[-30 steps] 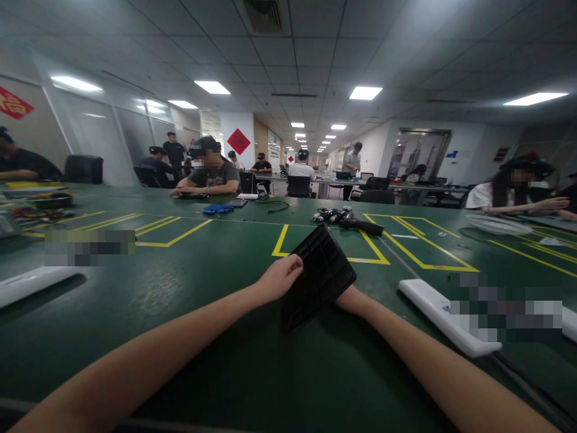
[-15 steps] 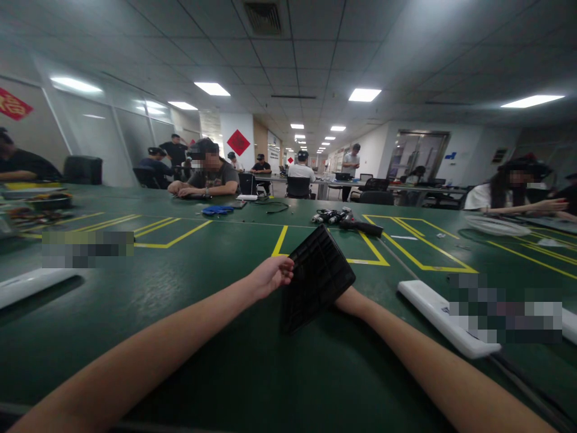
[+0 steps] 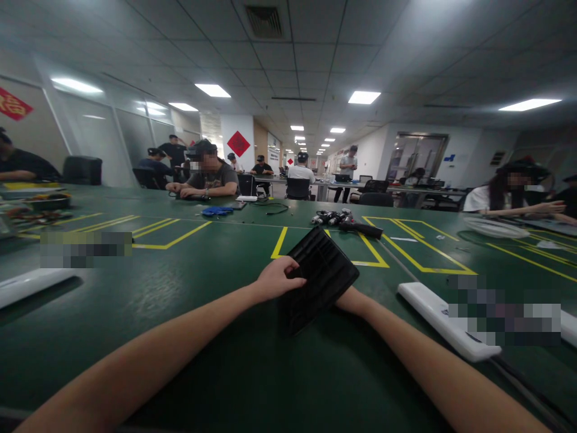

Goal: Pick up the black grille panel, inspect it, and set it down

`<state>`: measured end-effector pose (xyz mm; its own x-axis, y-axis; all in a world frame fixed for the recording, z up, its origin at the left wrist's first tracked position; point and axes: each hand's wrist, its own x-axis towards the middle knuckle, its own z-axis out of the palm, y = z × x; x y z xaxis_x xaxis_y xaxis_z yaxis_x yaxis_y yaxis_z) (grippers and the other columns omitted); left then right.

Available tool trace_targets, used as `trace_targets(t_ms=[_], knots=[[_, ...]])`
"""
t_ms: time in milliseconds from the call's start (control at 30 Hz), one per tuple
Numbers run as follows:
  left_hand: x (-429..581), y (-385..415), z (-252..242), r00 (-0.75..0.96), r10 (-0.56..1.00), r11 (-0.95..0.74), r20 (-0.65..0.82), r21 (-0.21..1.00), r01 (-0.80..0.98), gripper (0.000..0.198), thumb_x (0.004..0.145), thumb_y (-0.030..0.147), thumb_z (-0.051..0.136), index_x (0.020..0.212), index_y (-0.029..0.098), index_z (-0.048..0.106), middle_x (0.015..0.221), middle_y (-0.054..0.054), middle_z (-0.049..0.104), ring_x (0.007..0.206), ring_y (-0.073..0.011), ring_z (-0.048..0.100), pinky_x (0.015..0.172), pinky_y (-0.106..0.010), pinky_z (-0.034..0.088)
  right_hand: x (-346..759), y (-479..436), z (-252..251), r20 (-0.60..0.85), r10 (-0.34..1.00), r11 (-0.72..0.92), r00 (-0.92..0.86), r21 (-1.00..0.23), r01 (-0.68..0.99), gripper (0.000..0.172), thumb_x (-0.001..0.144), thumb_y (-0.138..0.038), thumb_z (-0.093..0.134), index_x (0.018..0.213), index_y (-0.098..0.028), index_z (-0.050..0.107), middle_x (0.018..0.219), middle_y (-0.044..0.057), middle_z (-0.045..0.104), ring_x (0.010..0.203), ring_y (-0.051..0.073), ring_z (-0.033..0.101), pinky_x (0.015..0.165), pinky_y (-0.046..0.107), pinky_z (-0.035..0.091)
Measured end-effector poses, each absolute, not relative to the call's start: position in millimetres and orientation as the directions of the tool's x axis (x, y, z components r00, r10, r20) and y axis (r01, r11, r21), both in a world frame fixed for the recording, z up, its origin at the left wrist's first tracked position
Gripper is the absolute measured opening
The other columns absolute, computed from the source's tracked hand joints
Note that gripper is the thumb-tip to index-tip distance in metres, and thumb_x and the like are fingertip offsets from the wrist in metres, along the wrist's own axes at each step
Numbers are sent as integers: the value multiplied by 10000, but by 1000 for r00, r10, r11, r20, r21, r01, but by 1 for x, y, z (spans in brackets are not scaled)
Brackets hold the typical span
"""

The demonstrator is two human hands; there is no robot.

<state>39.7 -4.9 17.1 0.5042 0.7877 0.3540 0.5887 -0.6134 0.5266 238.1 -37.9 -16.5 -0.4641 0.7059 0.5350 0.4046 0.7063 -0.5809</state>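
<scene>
A black rectangular tray-like piece (image 3: 322, 273), with ridges across its face, is held tilted above the green table in front of me. Its exact kind is hard to make out in the dark. My right hand (image 3: 351, 299) supports it from behind at the lower right; the fingers are hidden by the piece. Over its left edge lies my left hand (image 3: 280, 278), thumb and index finger apart against the ridged face. Whether the left fingertips pinch anything small does not show.
Beyond the piece lie a bundle of cables (image 3: 333, 218) and a blue item (image 3: 217, 211). A white power strip (image 3: 446, 319) is at the right, another white bar (image 3: 36, 282) at the left. Yellow tape (image 3: 189, 234) marks the green table (image 3: 216, 373). Several people sit around.
My left hand has moved right, from the black piece's left edge onto its face, with the thumb now spread from the index finger. The piece has shifted slightly right.
</scene>
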Motion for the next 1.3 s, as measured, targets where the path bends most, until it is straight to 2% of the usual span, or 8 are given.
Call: trace_targets(t_ms=[133, 267, 400, 633, 767, 933, 1100, 1300], knots=[[17, 12, 30, 315, 863, -481, 394, 456, 749, 324, 677, 469, 575, 789, 166, 593, 781, -33, 562, 712, -166, 511, 601, -251, 356, 266, -18, -16, 484, 807, 578, -338, -536, 615, 394, 771, -275, 554, 1152, -176, 544, 1122, 91, 589, 1062, 242, 516, 927, 446, 394], [-31, 39, 46, 10, 944, -138, 328, 371, 918, 439, 698, 565, 488, 786, 155, 616, 868, -100, 627, 798, -233, 569, 604, -272, 373, 313, -13, -5, 405, 914, 113, 6, -270, 956, 395, 794, -248, 513, 1166, -116, 518, 1105, 164, 576, 1047, 283, 498, 907, 426, 370], [-69, 57, 48, -176, 957, 118, 229, 246, 962, 537, 698, 587, 435, 827, 111, 647, 927, -179, 650, 879, -318, 591, 648, -322, 421, 341, -19, -1, 305, 929, -193, 211, -88, 977, 354, 828, -289, 444, 1108, -94, 536, 1109, 213, 563, 1052, 309, 492, 882, 411, 359], [-77, 68, 33, -236, 960, 220, 152, 113, 969, 569, 683, 567, 447, 900, 89, 666, 1051, -217, 622, 971, -350, 572, 713, -375, 461, 342, -15, -14, 174, 931, -315, 322, -67, 947, 371, 811, -367, 416, 1035, -116, 572, 1105, 184, 563, 1001, 349, 512, 796, 465, 398], [-76, 68, 35, -193, 956, 172, 222, 110, 979, 517, 745, 499, 406, 896, 73, 658, 1013, -224, 620, 952, -345, 574, 741, -396, 460, 339, -15, -10, 181, 926, -325, 330, -59, 944, 449, 803, -420, 404, 1096, -108, 539, 1159, 192, 531, 1077, 375, 459, 864, 527, 349], [-41, 53, 29, 124, 894, -230, 431, 202, 952, 417, 805, 118, 273, 1086, 62, 576, 1056, -159, 603, 1006, -215, 552, 887, -313, 413, 309, -19, -2, 298, 923, -233, 242, -66, 970, 540, 839, -387, 358, 1274, -70, 391, 1337, 187, 390, 1263, 344, 268, 995, 506, 230], [8, 27, 1, 487, 796, -581, 358, 229, 781, 474, 761, 14, 304, 1152, 130, 547, 1155, -88, 584, 1065, -161, 531, 948, -274, 389, 254, -31, -6, 178, 984, 17, 6, -125, 992, 607, 864, -434, 290, 1357, -80, 297, 1432, 127, 283, 1330, 293, 168, 1058, 452, 164], [16, 28, -15, 603, 779, -627, 170, 200, 753, 434, 817, 87, 311, 1189, 152, 526, 1283, -74, 511, 1188, -171, 453, 1008, -313, 335, 228, -38, -20, -8, 993, 112, -115, -178, 978, 667, 871, -505, 189, 1383, -82, 252, 1467, 104, 202, 1349, 269, 131, 1074, 477, 111]])
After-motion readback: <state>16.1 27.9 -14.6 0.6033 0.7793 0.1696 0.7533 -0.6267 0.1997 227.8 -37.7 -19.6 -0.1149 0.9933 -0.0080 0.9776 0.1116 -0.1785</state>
